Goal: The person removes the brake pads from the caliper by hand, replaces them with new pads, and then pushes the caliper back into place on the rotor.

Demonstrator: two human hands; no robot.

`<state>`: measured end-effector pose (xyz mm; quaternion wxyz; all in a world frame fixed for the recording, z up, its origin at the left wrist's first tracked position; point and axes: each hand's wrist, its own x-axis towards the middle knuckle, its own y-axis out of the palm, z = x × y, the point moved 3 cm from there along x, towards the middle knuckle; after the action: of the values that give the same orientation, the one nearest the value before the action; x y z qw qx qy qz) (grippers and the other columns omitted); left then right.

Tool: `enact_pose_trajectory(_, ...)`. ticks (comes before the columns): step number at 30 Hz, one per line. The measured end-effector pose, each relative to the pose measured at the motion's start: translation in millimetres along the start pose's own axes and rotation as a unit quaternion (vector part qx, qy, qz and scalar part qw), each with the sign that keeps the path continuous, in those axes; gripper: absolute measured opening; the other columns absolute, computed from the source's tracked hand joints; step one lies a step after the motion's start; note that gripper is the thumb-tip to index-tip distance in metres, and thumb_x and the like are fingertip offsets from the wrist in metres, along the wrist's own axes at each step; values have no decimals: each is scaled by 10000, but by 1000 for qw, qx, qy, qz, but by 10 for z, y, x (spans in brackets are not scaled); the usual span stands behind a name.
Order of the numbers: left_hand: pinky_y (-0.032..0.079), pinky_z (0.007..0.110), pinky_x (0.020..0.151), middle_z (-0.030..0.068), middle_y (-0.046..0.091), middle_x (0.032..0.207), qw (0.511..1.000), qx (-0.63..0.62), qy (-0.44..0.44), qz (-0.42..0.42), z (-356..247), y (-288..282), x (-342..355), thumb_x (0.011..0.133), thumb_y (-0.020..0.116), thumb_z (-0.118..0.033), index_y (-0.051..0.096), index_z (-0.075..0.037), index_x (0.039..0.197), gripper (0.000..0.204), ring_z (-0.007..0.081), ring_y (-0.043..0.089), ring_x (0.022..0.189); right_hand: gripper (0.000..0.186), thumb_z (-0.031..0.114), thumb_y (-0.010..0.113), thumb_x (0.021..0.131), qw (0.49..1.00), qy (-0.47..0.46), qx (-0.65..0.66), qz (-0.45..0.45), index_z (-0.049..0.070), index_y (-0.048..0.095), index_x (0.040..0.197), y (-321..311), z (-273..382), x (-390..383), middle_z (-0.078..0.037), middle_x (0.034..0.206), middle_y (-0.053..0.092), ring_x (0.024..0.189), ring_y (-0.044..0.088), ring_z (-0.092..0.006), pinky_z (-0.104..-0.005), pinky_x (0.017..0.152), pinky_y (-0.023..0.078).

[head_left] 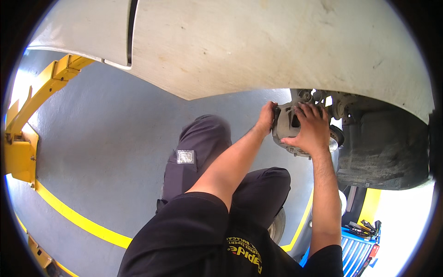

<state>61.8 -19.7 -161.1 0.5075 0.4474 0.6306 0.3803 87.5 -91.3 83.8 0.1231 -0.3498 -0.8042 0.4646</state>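
A grey, dusty brake caliper (282,127) sits at the wheel hub beneath the white car body. My left hand (266,117) is closed on its left edge, beside a narrow dark piece (276,113) that I cannot make out clearly. Across the caliper's face lies my right hand (312,128), its fingers over the top and its thumb stretched toward the lower edge, gripping it. Part of a shiny round brake disc (333,144) shows to the right of that hand. Both palms hide much of the caliper.
The white body panel (258,46) hangs overhead, with a dark wheel-well liner (383,147) at the right. A yellow lift arm (44,92) stands at the left. Lower right is a blue tool cabinet (357,249) with tools on top. A wheel (278,225) lies beside my knee.
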Motion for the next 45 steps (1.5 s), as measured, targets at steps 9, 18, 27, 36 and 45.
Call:
enact_pose_trajectory(9, 479, 345, 885, 84, 712, 1101, 993, 17, 5, 118, -299, -58, -165, 1007, 643, -286, 671, -17, 1176, 319, 180, 634, 987, 1052, 476, 928, 545, 993, -57, -13, 102, 46, 544, 1426, 4, 166, 320, -122, 1480, 545, 1417, 469, -284, -508, 1231, 253)
enact_pose_trajectory(18, 511, 320, 783, 28, 721, 976, 997, 48, 10, 57, -303, -90, -172, 989, 693, -289, 716, -42, 1090, 268, 144, 634, 868, 962, 441, 905, 572, 993, -23, 28, 110, 47, 585, 1388, 25, 187, 320, -84, 1468, 566, 1404, 485, -251, -465, 1202, 320)
enact_pose_trajectory(27, 508, 315, 797, 24, 714, 958, 994, 90, 49, 41, -275, -114, -120, 985, 691, -279, 716, -48, 1062, 245, 131, 623, 857, 992, 471, 898, 599, 991, -24, 27, 132, 56, 557, 1432, 26, 214, 317, -68, 1512, 529, 1437, 445, -241, -529, 1229, 261)
enact_pose_trajectory(36, 498, 366, 918, 60, 705, 1174, 996, -20, 22, 82, -433, -62, -243, 1013, 618, -289, 675, -45, 1233, 333, 199, 646, 1036, 1018, 521, 897, 616, 996, -37, -23, 75, 50, 537, 1444, 131, 246, 174, -88, 1538, 485, 1480, 365, -261, -529, 1250, 214)
enact_pose_trajectory(45, 454, 364, 1018, 91, 675, 1264, 988, 11, -28, 150, -334, -147, 45, 1055, 544, -379, 639, -40, 1288, 422, 213, 596, 1175, 1014, 560, 905, 594, 992, -6, -51, 114, 66, 566, 1412, -62, 362, 439, -97, 1494, 556, 1438, 450, -244, -522, 1232, 252)
